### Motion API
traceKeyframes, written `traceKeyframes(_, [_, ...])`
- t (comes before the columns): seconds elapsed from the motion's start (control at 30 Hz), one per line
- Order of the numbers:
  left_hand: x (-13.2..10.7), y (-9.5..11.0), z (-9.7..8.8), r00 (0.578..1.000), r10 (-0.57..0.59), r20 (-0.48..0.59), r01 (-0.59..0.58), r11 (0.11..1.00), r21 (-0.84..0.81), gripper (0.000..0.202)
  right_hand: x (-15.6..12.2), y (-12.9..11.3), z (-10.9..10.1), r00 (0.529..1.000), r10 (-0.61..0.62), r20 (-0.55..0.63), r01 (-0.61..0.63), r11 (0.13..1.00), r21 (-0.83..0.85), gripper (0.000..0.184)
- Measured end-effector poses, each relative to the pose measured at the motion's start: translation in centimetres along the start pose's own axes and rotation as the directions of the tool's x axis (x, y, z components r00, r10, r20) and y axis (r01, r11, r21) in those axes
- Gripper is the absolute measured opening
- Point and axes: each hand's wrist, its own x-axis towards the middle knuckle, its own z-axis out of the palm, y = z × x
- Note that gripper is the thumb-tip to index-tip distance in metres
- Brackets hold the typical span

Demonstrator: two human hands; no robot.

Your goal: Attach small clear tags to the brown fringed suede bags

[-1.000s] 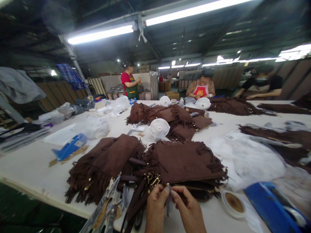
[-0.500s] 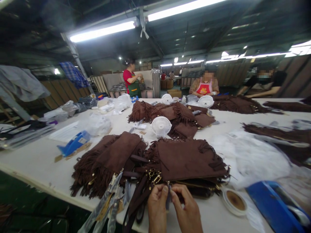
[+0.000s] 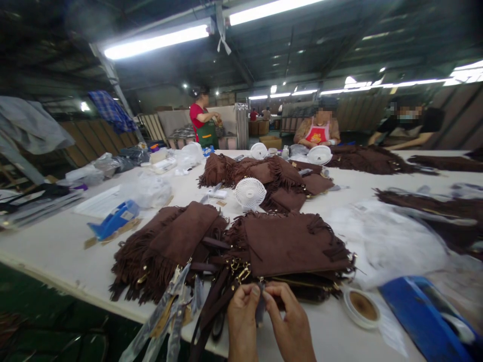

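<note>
Head view shows little has shifted over the last second: left hand (image 3: pixel 241 317) and right hand (image 3: pixel 290 322) stay pinched together on a small zipper pull (image 3: pixel 260 307) at the near edge of the brown fringed bag (image 3: pixel 290 244), so the fiddling there continues.

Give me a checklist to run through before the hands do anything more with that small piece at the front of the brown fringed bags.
1. Both hands on the piece: left hand and right hand pinch the small dark piece between fingertips: ok.
2. What the piece is, and whether it is attached to a bag: cannot tell.
3. Stack of brown fringed bags lies flat on the table: ok.
4. Tape roll lies close by the right hand: ok.
5. Loose straps hang over the table edge by the left hand: not ok.
</note>
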Motion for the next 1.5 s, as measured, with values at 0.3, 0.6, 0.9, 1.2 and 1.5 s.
traceKeyframes(0.3, [-0.3, 0.3, 0.1, 0.999, -0.025, -0.022, 0.025, 1.000, -0.013, 0.036, 0.0, -0.1, 0.0, 1.000, -0.019, -0.002, 0.019, 1.000, -0.011, 0.018])
traceKeyframes(0.6, [0.2, -0.4, -0.5, 1.000, -0.023, 0.016, 0.022, 0.999, 0.033, 0.041, 0.0, 0.6, 0.1, 0.996, -0.089, 0.003, 0.089, 0.995, -0.054, 0.015])
traceKeyframes(0.9, [-1.0, 0.4, 0.4, 1.000, -0.005, -0.018, 0.005, 1.000, -0.010, 0.030, -0.1, -0.4, 0.0, 0.999, -0.051, -0.012, 0.050, 0.997, -0.060, 0.016])
traceKeyframes(1.2, [0.3, 0.0, 0.0, 1.000, -0.004, 0.015, 0.004, 1.000, 0.011, 0.035, 0.5, 0.0, -0.2, 0.996, -0.087, -0.006, 0.087, 0.994, -0.066, 0.016])
traceKeyframes(1.5, [0.1, 0.6, 0.4, 0.999, -0.005, 0.040, 0.005, 1.000, -0.008, 0.036, 0.5, -0.2, 0.1, 0.999, -0.013, -0.034, 0.013, 1.000, -0.003, 0.021])
